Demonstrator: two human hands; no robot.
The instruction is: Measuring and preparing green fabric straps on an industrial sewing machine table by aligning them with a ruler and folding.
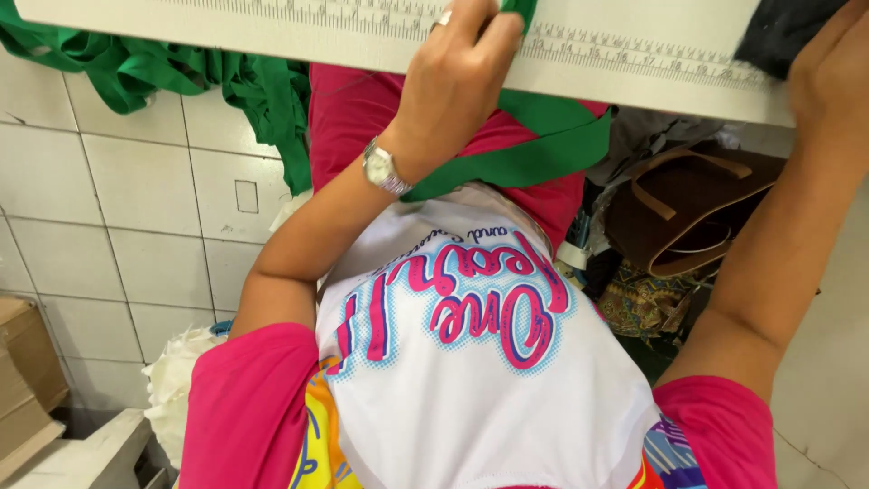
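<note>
At 12 o'clock: your left hand [457,68] pinches green fabric [543,145] on the table [634,77].
Right hand [828,77]: grip unclear.
Risk: fabric may slip.

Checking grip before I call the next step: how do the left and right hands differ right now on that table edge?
The left hand lies fully in view, fingers curled over green fabric strip at the ruled table edge; the right hand is cut off by the frame, beside dark cloth. The left shows a wristwatch and ring; the right wrist is bare. Both press at the same table edge.
</note>
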